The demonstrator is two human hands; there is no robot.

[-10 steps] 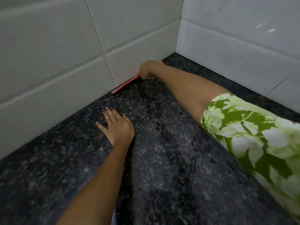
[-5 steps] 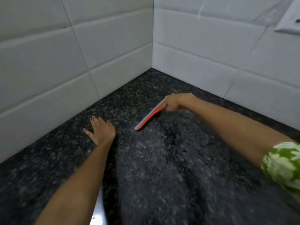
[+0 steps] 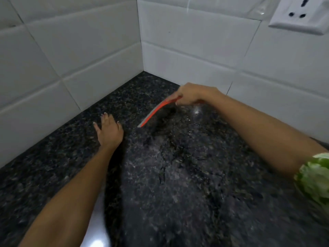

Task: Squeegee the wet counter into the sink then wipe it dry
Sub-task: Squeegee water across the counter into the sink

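A dark speckled granite counter point(image 3: 178, 175) fills the lower view, with a wet film and droplets across its middle. My right hand point(image 3: 194, 94) is shut on a red squeegee point(image 3: 154, 112) whose blade rests on the counter, slanting down to the left a short way out from the tiled corner. My left hand point(image 3: 108, 130) lies flat on the counter, fingers spread, just left of the blade's lower end and apart from it. A shiny metal strip point(image 3: 97, 234), perhaps the sink's rim, shows at the bottom edge under my left forearm.
White tiled walls point(image 3: 71, 56) meet in a corner behind the counter. A white wall socket point(image 3: 299, 16) sits at the top right. My right arm's green floral sleeve point(image 3: 315, 175) is at the right edge.
My right hand has drawn the squeegee away from the left wall's foot, out over the wet counter toward me. My left hand stays flat on the counter. The view has tilted up.
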